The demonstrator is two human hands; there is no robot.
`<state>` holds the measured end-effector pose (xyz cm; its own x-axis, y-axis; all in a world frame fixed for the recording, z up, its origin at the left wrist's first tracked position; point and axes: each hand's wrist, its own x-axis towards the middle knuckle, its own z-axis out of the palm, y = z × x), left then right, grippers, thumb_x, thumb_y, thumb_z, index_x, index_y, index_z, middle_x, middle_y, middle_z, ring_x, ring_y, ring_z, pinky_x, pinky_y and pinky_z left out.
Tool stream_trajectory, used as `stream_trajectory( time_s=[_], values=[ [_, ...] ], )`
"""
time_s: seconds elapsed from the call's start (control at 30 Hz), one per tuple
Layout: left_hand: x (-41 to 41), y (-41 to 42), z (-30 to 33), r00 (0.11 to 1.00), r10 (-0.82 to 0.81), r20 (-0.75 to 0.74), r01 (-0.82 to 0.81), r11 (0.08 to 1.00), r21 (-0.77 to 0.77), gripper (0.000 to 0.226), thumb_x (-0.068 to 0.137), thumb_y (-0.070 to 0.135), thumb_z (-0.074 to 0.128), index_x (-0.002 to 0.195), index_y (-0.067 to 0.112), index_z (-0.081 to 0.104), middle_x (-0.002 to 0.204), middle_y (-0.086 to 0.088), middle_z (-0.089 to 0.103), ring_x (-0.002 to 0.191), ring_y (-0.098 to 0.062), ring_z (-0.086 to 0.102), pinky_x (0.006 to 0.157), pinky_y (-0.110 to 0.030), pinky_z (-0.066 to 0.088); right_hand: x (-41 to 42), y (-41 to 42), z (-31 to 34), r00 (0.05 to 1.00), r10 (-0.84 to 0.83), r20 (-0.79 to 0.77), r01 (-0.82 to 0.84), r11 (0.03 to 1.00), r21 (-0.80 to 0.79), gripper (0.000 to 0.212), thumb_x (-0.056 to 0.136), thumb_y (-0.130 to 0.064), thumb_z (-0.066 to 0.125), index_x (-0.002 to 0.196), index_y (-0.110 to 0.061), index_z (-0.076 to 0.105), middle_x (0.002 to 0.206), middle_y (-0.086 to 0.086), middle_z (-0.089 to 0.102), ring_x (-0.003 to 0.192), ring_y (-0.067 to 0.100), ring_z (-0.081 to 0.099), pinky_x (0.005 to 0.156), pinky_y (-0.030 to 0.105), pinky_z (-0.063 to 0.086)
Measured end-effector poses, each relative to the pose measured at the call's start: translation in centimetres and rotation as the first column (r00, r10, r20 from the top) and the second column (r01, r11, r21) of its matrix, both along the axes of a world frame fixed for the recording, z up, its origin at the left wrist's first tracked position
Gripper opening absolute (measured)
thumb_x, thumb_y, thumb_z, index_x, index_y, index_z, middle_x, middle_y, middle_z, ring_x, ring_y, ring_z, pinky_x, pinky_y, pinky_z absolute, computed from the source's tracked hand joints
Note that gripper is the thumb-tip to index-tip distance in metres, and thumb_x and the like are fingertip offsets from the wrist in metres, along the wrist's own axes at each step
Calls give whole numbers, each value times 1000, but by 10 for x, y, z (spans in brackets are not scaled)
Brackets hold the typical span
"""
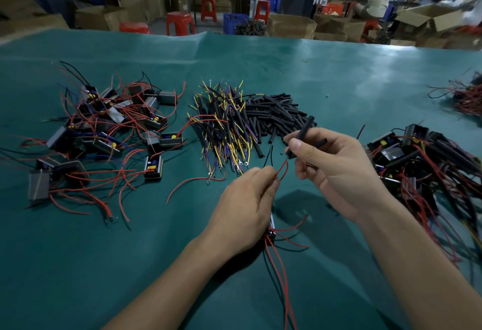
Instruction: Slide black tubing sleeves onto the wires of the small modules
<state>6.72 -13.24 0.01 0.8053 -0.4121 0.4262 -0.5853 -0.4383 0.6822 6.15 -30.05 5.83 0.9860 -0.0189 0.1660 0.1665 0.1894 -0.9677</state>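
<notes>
While the left hand pinches a looped red wire between thumb and fingertips, the right hand grips a black tubing sleeve between thumb and forefinger, tilted so that its upper end points away toward the far side of the table and its lower end sits just beside the top of the wire loop. A second short black sleeve piece pokes out from between the right hand's fingers. Thin black wire ends rise beside the red loop. Under the left wrist lies a small module, mostly hidden, with red wires trailing from it toward the near edge of the green table cover. Beyond the hands sits a heap of loose black sleeves, touching a bundle of sleeved yellow and blue leads on its left. Farther left, a scattered pile of modules with bare red wires spreads across the cover. To the right of the right hand lies another pile of modules whose wires carry black sleeving. A further tangle of red wires rests at the far right edge. Behind the table stand red stools, cardboard boxes and seated people, all blurred.
</notes>
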Motion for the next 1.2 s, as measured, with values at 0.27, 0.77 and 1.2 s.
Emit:
stream_trajectory(
  time_s=[0.27, 0.77, 1.2],
  values=[
    [0, 0, 0, 1000, 0, -18, 0, 1000, -14, 26, 101, 32, 40, 79, 17, 40, 77, -1, 51, 75, -24, 50, 69, -48, 43, -3, -5, 3, 986, 9, 166, 36, 963, -266, 15, 77, -14, 78, 89, -6, 77, 69, 7, 68, 57, 15, 58, 56, 24, 49],
    [-1, 1, 3, 997, 6, -72, -6, 1000, 7, 34, 100, 35, 35, 78, 11, 44, 80, -4, 54, 79, -26, 51, 76, -48, 41, 3, -8, -6, 973, -105, 204, 176, 910, -374, 5, 84, -8, 81, 84, -11, 77, 63, 5, 65, 53, 13, 56, 54, 22, 49],
    [-2, 0, 3, 1000, -12, 15, 11, 998, 57, 39, 104, 43, 34, 70, 26, 30, 68, 6, 41, 73, -25, 44, 71, -46, 40, 0, -1, -3, 996, -17, -92, 10, 997, -81, 36, 62, -32, 86, 85, -6, 74, 74, 8, 65, 60, 19, 53, 52, 23, 46]
  ],
)
